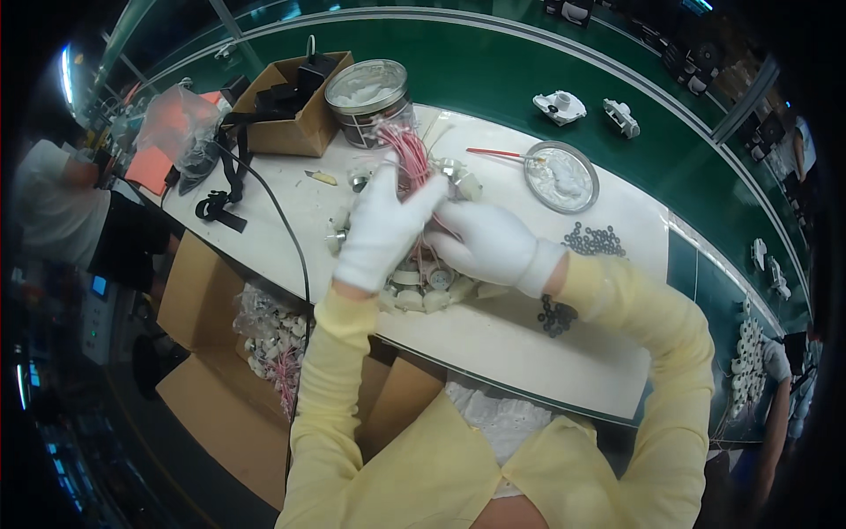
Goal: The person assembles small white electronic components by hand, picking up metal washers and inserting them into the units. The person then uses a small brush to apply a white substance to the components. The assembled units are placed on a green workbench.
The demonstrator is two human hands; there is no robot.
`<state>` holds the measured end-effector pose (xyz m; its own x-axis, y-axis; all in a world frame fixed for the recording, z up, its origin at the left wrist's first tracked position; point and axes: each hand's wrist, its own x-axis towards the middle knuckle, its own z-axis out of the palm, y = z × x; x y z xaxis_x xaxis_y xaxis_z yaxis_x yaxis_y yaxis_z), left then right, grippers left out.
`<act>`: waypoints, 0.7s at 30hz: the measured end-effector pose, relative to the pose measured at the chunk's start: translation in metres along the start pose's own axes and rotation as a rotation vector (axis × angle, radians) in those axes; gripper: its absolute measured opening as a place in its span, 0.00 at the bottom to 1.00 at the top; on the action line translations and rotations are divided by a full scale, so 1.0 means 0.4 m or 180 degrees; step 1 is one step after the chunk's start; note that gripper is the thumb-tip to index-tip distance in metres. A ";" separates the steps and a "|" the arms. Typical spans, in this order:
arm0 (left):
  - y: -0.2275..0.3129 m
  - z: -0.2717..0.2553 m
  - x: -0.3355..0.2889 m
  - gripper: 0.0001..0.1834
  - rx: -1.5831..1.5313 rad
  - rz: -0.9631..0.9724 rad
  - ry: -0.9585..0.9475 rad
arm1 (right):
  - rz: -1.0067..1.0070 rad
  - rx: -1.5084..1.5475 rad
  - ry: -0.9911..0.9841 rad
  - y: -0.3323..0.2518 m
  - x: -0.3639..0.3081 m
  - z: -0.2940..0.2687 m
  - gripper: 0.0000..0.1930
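My left hand [383, 225], in a white glove, is closed around a bundle of thin pink and red wires [405, 154] whose loose ends fan out above it. My right hand [489, 242], also gloved, meets it from the right. Its fingers are curled in at the wires beside the left hand; its fingertips are partly hidden, so what they grip is unclear. Below and around both hands, several small round white-and-metal parts [439, 279] lie in a ring on the white tabletop [502, 353]. Wires run down among them.
Right of my hands are a round dish of white paste [564, 181] with a red stick [493, 152] and small dark rings [592, 240]. Behind stand a tin [366, 99] and a cardboard box [295, 115]. An open carton [211, 353] sits lower left. A co-worker's gloved hand [775, 361] shows far right.
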<state>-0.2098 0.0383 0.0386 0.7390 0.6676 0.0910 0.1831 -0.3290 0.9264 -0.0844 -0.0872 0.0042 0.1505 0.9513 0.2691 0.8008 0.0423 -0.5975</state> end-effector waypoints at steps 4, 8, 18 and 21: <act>0.059 -0.021 0.082 0.23 -0.1903 0.0878 0.0655 | 0.0150 0.0673 0.0170 -0.040 0.088 -0.061 0.20; 0.073 -0.099 0.144 0.39 -0.1588 0.1569 0.0763 | 0.0056 0.0667 0.0410 -0.025 0.053 -0.130 0.25; 0.014 -0.120 -0.068 0.37 0.1205 0.0816 0.1117 | 0.0150 -0.1435 -0.0500 -0.014 -0.148 -0.036 0.39; 0.026 -0.179 -0.149 0.29 0.1830 0.0344 0.1198 | 0.0147 -0.1556 -0.0419 -0.044 -0.157 -0.049 0.39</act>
<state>-0.2983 0.0429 0.0689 0.5164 0.7631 0.3886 0.5122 -0.6389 0.5740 -0.0967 -0.1536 0.0126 0.1431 0.9805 0.1345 0.9774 -0.1187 -0.1747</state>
